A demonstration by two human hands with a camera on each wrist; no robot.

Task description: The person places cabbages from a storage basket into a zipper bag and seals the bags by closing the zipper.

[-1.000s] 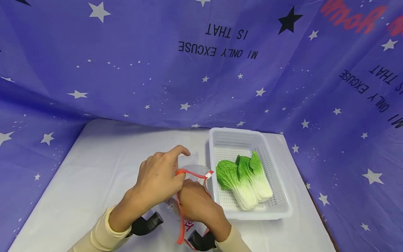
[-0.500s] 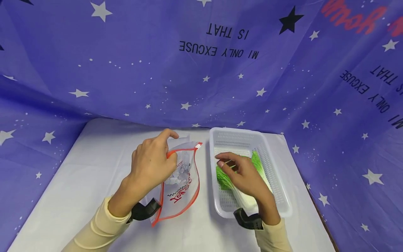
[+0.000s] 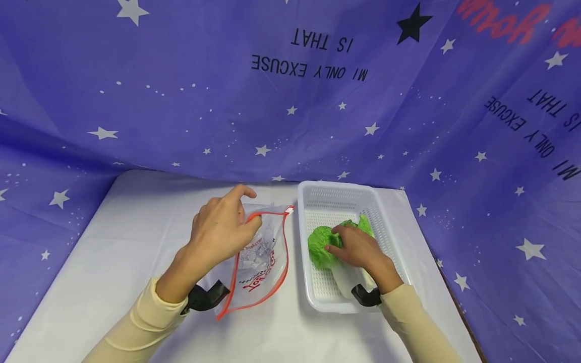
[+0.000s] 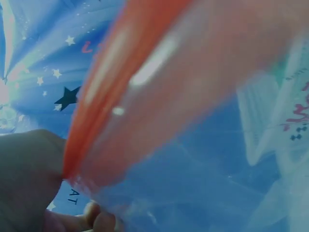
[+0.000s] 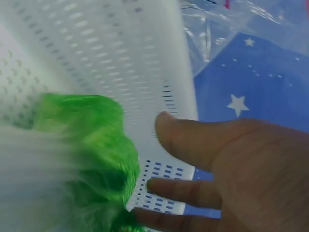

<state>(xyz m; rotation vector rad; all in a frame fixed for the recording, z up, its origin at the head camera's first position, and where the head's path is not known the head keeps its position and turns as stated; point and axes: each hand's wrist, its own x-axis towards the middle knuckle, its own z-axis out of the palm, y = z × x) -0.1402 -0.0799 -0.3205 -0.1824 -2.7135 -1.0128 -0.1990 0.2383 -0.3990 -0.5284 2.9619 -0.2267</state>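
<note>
One cabbage slants lengthwise, leafy end far-left; left hand pinches bag, right hand spread, empty.

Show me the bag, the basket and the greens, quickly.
Bag (image 3: 256, 283): head view, on the red lettering.
Basket (image 3: 323, 217): head view, on its bare perforated floor.
Greens (image 3: 321, 246): head view, on the leafy part nearest the bag.

Head view evenly lit; red bag edge blurred, glare-streaked.
</note>
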